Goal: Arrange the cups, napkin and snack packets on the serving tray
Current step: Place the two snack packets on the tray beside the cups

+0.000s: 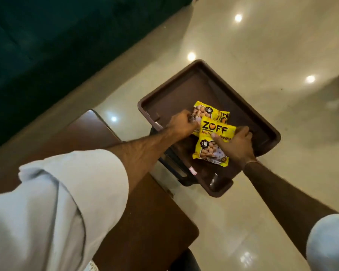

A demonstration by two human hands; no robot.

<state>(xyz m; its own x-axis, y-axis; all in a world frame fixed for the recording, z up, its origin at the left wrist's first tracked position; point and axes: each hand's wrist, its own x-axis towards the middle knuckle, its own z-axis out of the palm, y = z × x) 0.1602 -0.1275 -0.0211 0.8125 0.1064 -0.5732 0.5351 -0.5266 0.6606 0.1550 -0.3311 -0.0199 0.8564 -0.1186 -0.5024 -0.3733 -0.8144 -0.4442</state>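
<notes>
While both sleeves fill the bottom of my view, I work outward from them: my left sleeve (53, 202) and forearm cross a dark wooden table (145, 222), and my right forearm comes in from the lower right over the pale glossy floor (262, 45). Just ahead, my right hand (237, 145) lies on the near snack packet (213, 141), thumb across its printed face and fingers curled over its right edge, so it holds that packet. My left hand (181, 124) is closed in a narrow pinch at the left end of the far snack packet (211, 112) (the fingertips are blurred, so I judge the grip rather than see it plainly). Both packets rest inside the brown serving tray (262, 122), the near one overlapping the far one's lower edge. The relation that matters: the near packet's long axis runs toward me and away, while the far one lies crosswise, left to right, beyond it. Each hand is nearest its own packet, so I'd separate them by sliding the far one onward into the tray's bare half. No cups or napkin are in view.
</notes>
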